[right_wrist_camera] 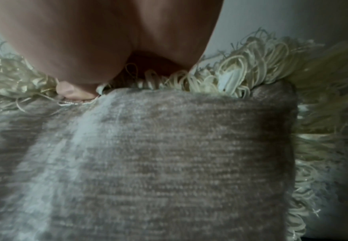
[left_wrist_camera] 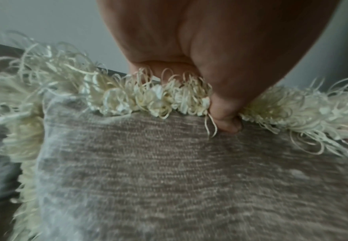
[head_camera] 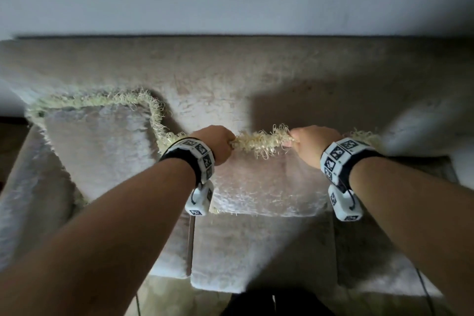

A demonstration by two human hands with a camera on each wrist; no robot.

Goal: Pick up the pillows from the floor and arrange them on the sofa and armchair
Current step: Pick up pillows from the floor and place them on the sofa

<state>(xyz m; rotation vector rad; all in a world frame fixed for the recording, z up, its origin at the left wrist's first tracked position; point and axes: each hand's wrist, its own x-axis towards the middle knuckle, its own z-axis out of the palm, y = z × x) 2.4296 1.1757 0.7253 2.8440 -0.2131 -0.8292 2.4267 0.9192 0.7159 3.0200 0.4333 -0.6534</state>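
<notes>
A: Left to right, head view. A first fringed pillow leans on the sofa backrest at the left end, apparently placed. Just right of it the second pillow stands on the seat, face toward the person.

B: Grip?

A: The left hand has fingers curled over the cream fringe on the top edge, thumb pinching from the front; the left wrist view shows the thumb pressed into the fabric just under the fringe. The right hand pinches the same edge further right. Both are closed on that pillow, neither slack.

B: Key relation for the next move?

A: The pillow hangs below both grips, and its body drops from the hands toward the seat. The gripped edge, taken as the long axis, runs left-right, parallel to the backrest. The two hands sit at about level height, near each other, either side of the edge's middle; neither is clearly nearer the backrest.

B: Contact with the seat?

A: The lower edge appears to touch the seat cushion, but shadow and blur leave this uncertain. Its left corner sits behind the left wrist, so it can't be told whether it touches the first pillow.

B: Judgement?

A: Placement step, near complete. The top edge probably needs tipping back onto the backrest before release.
</notes>
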